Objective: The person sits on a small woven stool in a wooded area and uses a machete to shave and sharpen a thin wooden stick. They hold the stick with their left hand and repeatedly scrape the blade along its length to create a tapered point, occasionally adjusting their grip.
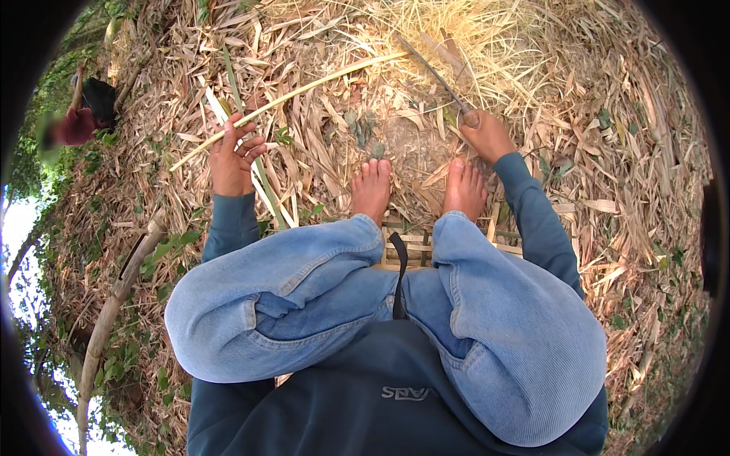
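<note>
My left hand [234, 158] pinches a long, thin, pale yellow-green bamboo strip [319, 82] between thumb and fingers. The strip slants up to the right, and its far end meets or overlaps the blade near the tip; whether they touch I cannot tell. My right hand [487, 137] is closed round the handle of a knife [435, 74], whose long narrow blade points away and to the left. Several green and whitish strips [266, 186] lie on the ground beside and partly under my left hand. A heap of fine yellow shavings [494, 64] lies beyond the knife.
Dry bamboo leaves [304, 152] cover the ground round my bare feet. I sit low on a slatted wooden or bamboo seat [411, 247]. A curved log [114, 304] lies at the left. Another person [80, 121] is at the far left, near green plants.
</note>
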`<state>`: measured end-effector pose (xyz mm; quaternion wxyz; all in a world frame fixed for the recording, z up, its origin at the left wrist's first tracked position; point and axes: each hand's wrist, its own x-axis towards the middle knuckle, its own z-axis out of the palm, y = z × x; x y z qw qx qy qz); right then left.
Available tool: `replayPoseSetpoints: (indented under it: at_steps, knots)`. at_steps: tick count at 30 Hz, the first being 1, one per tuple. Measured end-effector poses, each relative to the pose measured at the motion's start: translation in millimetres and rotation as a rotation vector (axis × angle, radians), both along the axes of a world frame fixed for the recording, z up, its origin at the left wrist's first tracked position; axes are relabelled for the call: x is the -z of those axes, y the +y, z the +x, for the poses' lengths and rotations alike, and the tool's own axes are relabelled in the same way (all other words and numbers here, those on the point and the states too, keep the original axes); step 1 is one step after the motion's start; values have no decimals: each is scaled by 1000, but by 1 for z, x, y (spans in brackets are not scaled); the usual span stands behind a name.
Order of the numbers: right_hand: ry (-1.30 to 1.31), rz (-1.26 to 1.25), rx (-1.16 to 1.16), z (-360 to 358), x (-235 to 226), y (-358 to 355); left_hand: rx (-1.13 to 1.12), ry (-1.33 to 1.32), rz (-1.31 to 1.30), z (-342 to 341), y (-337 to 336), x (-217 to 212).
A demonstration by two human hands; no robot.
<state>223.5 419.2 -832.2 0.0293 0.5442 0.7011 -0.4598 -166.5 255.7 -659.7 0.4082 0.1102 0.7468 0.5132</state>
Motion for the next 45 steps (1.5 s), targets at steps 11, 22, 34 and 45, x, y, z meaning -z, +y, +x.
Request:
replayPoseSetpoints:
  at_steps: [11,22,34,45]
  knots:
    - [-7,29,-32,-3,-7,0,1005,-8,-227,111,-62,114]
    - [-3,38,-25,-1,-1,-1,752,-217,-340,90,-56,99]
    - [13,-13,-48,-12,-12,2,619,-154,-311,110,-70,97]
    - [4,20,-61,-7,-6,2,572,-458,-244,117,-61,96]
